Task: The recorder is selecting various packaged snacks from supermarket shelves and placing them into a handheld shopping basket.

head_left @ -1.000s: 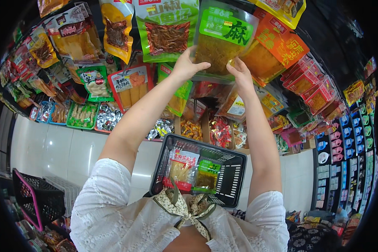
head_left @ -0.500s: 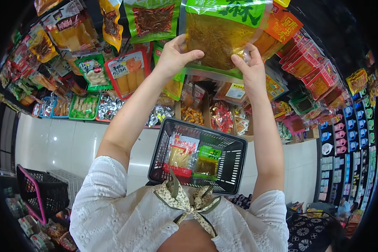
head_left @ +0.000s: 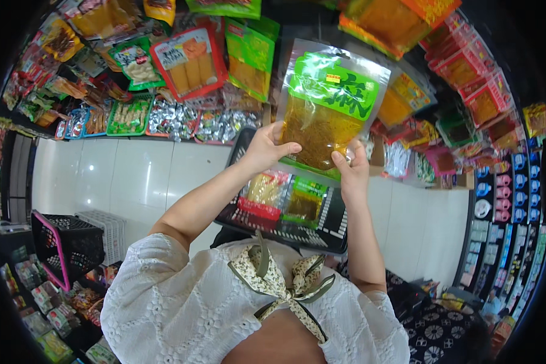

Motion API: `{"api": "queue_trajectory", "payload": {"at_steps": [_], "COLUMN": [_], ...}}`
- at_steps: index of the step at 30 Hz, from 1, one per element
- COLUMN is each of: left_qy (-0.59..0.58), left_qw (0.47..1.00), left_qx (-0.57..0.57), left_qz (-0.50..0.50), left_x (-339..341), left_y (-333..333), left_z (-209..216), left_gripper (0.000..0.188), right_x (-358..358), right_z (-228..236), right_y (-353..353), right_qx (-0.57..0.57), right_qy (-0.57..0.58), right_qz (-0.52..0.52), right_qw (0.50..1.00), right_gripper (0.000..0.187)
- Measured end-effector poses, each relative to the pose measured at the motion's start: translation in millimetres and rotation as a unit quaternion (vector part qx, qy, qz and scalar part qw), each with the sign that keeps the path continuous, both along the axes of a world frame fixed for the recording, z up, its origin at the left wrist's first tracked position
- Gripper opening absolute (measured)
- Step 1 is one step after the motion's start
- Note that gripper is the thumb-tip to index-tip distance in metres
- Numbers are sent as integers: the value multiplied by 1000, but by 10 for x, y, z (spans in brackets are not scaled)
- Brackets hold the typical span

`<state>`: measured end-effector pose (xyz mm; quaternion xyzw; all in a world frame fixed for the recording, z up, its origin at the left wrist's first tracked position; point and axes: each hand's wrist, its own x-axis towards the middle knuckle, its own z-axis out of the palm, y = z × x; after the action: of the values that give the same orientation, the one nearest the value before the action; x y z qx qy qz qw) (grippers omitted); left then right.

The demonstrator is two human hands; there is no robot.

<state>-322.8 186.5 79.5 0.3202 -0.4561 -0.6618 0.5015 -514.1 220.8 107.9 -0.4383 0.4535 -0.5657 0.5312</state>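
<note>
Both hands grip one snack pouch, clear w/ a green label up top and yellowish-brown shredded food inside. Left hand is closed on the pouch's lower left edge, thumb across the front. Right hand pinches the lower right corner, fingers behind, thumb in front. Holding by the two bottom corners keeps the pouch flat and upright w/ its front facing the person, prob so the label side can be looked at.

Black shopping basket sits just below both hands, close to the chest, open side up. It holds a pouch w/ a red band under the left hand and a green-labelled pouch beside it, under the right hand.

Above and to the left of the hands, rack of hanging snack bags. Pink-rimmed basket stands well off to the left, low down on the floor.

Vs 0.5 s ago: pouch is lower and nearer the person, away from the rack. Grip has shifted from the upper sides down to the bottom corners. Arms are more bent. Basket contents look unchanged.
</note>
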Motion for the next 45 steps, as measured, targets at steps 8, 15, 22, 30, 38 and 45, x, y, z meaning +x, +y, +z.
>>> {"api": "queue_trajectory", "payload": {"at_steps": [8,15,22,30,38,45], "left_qy": [-34,-81,-95,-157,-397,-455], "left_qw": [996,986,973,976,887,843], "left_qx": [71,146,205,153,207,185], "left_qz": [-33,-15,-44,-11,-116,-219], "left_x": [-310,-595,-652,-816,-867,-636], "left_y": [364,890,1024,1226,1256,1247], "left_z": [-388,-980,-1041,-1620,-1819,-1805], "left_gripper": [39,38,38,65,68,57], "right_x": [-293,-572,-692,-862,-995,-1139], "right_z": [-447,-977,-1219,-1856,-2251,-2564], "right_y": [419,880,1055,1241,1451,1481], "right_qx": [50,145,164,236,347,266], "right_qy": [-46,54,12,32,63,396], "right_qz": [-31,-43,-41,-50,-72,9], "right_qw": [997,987,985,970,933,879], "right_gripper": [39,44,45,44,48,73]}}
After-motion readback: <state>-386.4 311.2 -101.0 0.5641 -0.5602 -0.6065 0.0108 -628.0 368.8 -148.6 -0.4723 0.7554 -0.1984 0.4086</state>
